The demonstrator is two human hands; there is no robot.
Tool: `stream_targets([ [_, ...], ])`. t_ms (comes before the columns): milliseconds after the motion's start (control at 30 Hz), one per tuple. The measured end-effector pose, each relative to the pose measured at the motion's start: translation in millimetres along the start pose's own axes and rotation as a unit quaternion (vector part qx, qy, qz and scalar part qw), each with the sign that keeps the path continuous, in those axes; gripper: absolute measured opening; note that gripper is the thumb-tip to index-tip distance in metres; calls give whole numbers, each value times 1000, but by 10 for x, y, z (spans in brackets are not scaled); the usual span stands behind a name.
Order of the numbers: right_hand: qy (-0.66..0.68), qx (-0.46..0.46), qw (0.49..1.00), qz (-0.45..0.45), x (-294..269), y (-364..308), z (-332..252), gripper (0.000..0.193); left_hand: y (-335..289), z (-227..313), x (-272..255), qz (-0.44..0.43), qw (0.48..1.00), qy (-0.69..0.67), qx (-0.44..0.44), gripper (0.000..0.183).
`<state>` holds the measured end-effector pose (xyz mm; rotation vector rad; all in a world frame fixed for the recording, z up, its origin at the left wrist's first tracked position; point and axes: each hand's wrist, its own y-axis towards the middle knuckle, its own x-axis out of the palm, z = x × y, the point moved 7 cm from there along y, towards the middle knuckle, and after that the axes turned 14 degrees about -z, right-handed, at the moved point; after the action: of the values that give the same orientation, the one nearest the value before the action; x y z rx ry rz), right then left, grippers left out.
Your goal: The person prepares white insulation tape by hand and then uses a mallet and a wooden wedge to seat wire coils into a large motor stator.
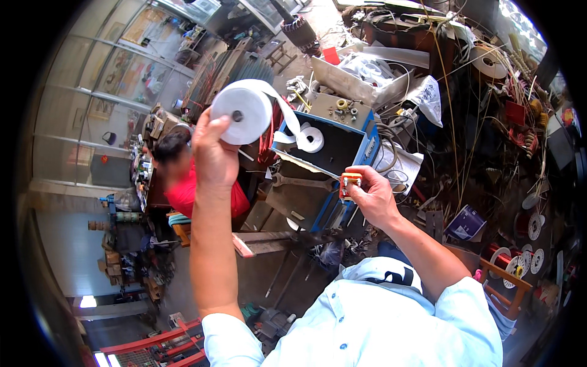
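My left hand [215,153] is raised and closed around the lower edge of a big roll of white tape [252,116], its thumb across the flat face. A loose strip [286,115] hangs from the roll toward a smaller white tape roll [313,140] on the dark top of a blue metal cabinet [370,144]. At the cabinet's near right corner, my right hand [376,199] pinches a small orange-red block with metal screws [350,180]; its exact kind is unclear. A large open-end wrench [306,181] lies along the near side.
A person in red [211,192] sits at the left beside a cluttered bench. Nuts and washers [343,110] lie beyond the cabinet top, near a bin of white scraps [367,70]. Tangled wires hang at the right, above wire spools [507,263]. A wooden plank [266,241] lies nearby.
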<state>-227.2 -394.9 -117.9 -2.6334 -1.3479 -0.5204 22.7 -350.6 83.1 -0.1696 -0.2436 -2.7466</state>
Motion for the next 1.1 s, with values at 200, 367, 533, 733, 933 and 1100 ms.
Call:
stream_targets([
  [200, -12, 0, 1000, -7, -25, 16, 2, 28, -159, 133, -74, 34, 998, -49, 25, 49],
  [367, -69, -10, 998, -9, -64, 11, 36, 27, -283, 35, -121, 26, 999, 23, -8, 46],
  [533, -50, -37, 998, 12, -39, -49, -105, 27, -426, -83, -116, -8, 996, 33, -78, 39],
  [733, -431, -231, 872, 25, 55, 217, -888, 29, -553, 87, 40, -18, 995, 49, -90, 39],
  [933, -696, 39, 685, -211, 330, 907, -680, 22, -593, 113, 27, -7, 997, 34, -74, 38],
  [1100, -646, 44, 727, -230, 435, 1319, -727, 19, -776, 245, -87, 18, 998, 38, -57, 38],
])
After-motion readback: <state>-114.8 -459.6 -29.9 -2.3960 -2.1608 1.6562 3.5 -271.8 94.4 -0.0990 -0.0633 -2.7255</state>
